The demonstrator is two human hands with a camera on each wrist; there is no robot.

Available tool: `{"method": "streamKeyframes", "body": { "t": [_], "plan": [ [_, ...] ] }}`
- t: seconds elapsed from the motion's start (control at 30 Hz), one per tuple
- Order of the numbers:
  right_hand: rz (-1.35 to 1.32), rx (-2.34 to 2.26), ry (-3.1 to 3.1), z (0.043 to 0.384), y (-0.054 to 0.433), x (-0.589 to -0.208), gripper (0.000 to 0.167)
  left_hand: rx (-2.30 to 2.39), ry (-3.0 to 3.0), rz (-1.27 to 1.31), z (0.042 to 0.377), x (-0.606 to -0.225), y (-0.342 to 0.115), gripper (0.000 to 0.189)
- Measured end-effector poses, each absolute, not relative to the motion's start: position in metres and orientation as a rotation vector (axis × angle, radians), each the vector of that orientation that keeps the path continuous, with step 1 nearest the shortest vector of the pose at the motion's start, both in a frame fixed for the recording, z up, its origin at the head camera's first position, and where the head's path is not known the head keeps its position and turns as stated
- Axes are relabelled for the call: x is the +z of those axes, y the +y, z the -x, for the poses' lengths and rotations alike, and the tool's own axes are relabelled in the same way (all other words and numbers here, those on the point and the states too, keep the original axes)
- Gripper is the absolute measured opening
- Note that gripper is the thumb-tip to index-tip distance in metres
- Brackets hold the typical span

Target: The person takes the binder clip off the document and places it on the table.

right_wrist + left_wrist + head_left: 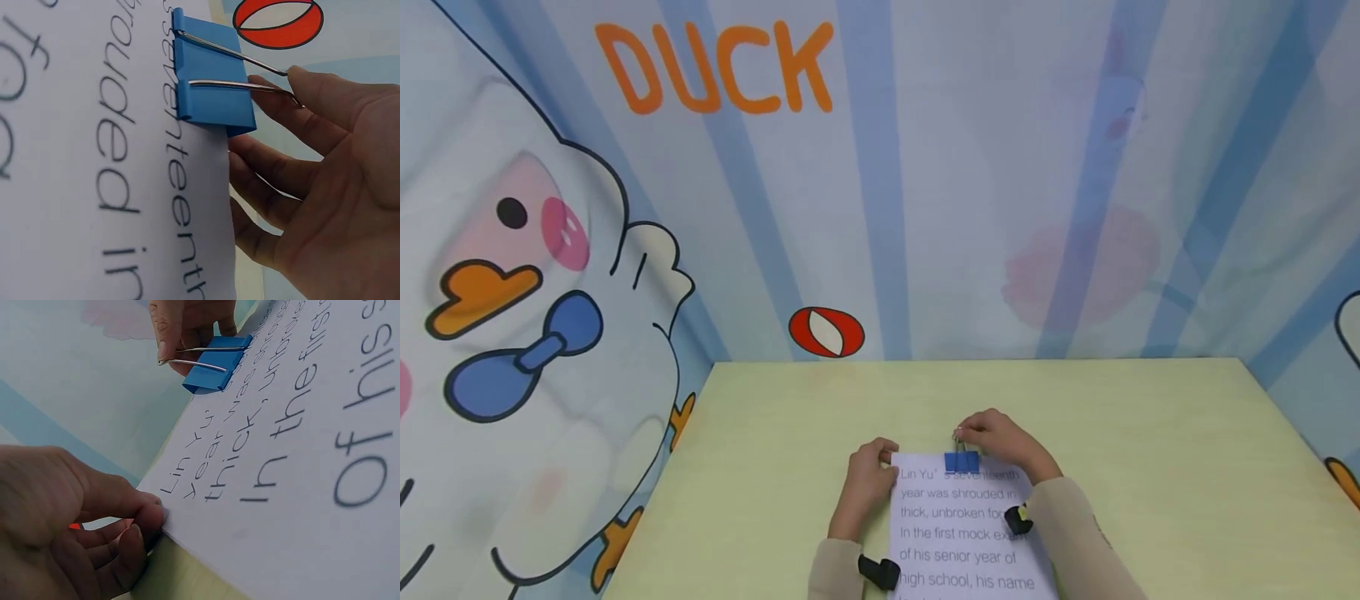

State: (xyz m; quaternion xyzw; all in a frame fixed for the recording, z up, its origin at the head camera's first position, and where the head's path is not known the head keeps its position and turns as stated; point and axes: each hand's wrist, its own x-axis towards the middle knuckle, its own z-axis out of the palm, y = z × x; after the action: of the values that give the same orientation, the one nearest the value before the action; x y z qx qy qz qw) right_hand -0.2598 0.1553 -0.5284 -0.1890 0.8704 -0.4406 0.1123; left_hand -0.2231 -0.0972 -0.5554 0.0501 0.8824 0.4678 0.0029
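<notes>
A blue binder clip point(962, 463) sits over the middle of the top edge of a printed sheet of paper point(951, 546). My right hand point(1006, 440) pinches the clip's silver wire handles point(265, 89) between thumb and forefinger; its other fingers point(269, 169) lie behind the paper's edge. At the paper's top left corner, my left hand point(867, 482) pinches the sheet with thumb and forefinger, as the left wrist view shows. Large black text runs down the page. How many sheets there are cannot be told.
The paper lies near the front of a pale yellow table point(760, 442). Behind it hangs a striped blue curtain point(940, 192) with a printed duck point(572, 350). Black wrist cameras point(878, 572) sit at both sleeves.
</notes>
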Motion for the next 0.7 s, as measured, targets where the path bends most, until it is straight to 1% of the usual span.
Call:
{"method": "streamKeyframes", "body": {
  "t": [0.17,0.47,0.53,0.7],
  "plan": [
    [0.594,-1.326,2.54,0.2595,0.1557,-0.5294,0.023,1.433,2.785,-0.131,0.2223,-0.5552,-0.0953,0.029],
    [0.556,-1.41,2.453,0.2598,0.1584,-0.524,0.032,1.428,2.768,-0.14,0.2225,-0.5528,-0.0947,0.026],
    [0.538,-1.429,2.431,0.2609,0.159,-0.524,0.031,1.427,2.771,-0.142,0.2224,-0.552,-0.0948,0.026],
    [0.459,-1.42,2.394,0.2624,0.1586,-0.527,0.019,1.42,2.769,-0.123,0.2213,-0.5518,-0.0947,0.024]
  ]
}}
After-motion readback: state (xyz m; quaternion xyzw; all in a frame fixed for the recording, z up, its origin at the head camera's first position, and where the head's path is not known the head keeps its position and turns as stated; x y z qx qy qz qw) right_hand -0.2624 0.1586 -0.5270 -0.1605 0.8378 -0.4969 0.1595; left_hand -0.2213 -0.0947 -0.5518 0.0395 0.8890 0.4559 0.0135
